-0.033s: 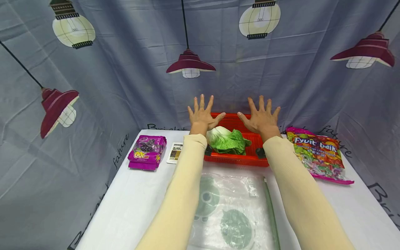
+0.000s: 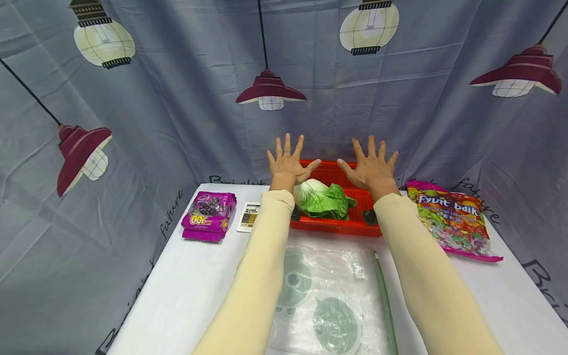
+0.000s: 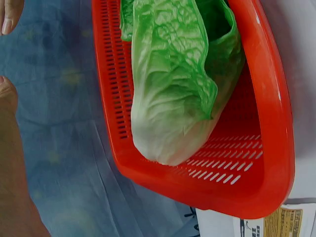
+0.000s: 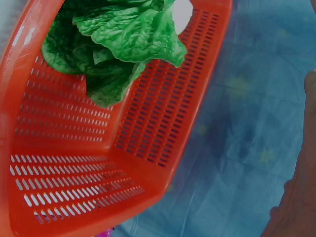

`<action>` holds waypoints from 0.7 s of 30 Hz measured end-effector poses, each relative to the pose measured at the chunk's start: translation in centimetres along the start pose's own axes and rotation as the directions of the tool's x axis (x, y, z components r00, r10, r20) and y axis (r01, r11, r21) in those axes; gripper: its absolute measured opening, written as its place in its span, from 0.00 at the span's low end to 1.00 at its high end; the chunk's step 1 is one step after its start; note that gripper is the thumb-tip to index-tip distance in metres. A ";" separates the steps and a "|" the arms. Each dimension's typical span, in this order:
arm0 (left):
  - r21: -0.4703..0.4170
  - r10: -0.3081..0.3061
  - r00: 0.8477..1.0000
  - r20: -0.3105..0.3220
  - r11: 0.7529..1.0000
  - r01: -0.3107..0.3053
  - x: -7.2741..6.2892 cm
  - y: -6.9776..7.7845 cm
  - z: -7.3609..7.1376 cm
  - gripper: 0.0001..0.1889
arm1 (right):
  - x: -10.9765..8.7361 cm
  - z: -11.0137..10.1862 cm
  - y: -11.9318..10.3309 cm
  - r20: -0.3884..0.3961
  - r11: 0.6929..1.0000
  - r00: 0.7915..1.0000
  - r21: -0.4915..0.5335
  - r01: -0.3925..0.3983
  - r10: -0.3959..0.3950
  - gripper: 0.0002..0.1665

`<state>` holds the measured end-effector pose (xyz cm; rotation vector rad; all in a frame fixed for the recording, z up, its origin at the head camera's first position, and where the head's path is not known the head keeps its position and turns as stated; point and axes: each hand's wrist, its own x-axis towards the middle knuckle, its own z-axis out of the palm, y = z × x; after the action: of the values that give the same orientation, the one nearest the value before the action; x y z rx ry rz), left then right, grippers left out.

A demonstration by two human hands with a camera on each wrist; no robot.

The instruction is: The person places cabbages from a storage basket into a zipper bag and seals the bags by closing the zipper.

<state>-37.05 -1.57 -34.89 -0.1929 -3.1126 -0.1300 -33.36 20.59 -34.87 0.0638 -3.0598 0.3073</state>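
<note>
Both hands are held out with spread, straight fingers, and neither holds anything. In the head view the left hand (image 2: 285, 166) is over the back left part of a red plastic basket (image 2: 333, 227), and the right hand (image 2: 371, 167) over its back right part. Between them, a head of napa cabbage (image 2: 326, 201) lies in the basket, its pale stem end to the left and its green leaves to the right. The left wrist view shows the cabbage (image 3: 170, 94) up close; the right wrist view shows its leafy end (image 4: 133, 37) beside bare slotted basket walls.
A clear zip bag (image 2: 337, 323) with green prints lies flat in front of the basket, a green strip (image 2: 386, 301) along its right side. To the left are a purple grape-print packet (image 2: 209, 216) and a white labelled card (image 2: 248, 217). A colourful candy bag (image 2: 452, 217) lies right; a grey curtain (image 2: 199, 123) hangs behind.
</note>
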 end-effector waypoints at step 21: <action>-0.246 0.388 0.883 -0.264 0.858 -0.451 -14.4 -4.9 2.4 0.40 | -15.1 2.8 3.1 -0.247 0.937 0.917 0.072 0.341 -0.314 0.45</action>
<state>-23.39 -7.95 -38.01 -0.8062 -2.7438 -0.5741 -18.65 23.60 -39.24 0.5046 -2.7335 0.4307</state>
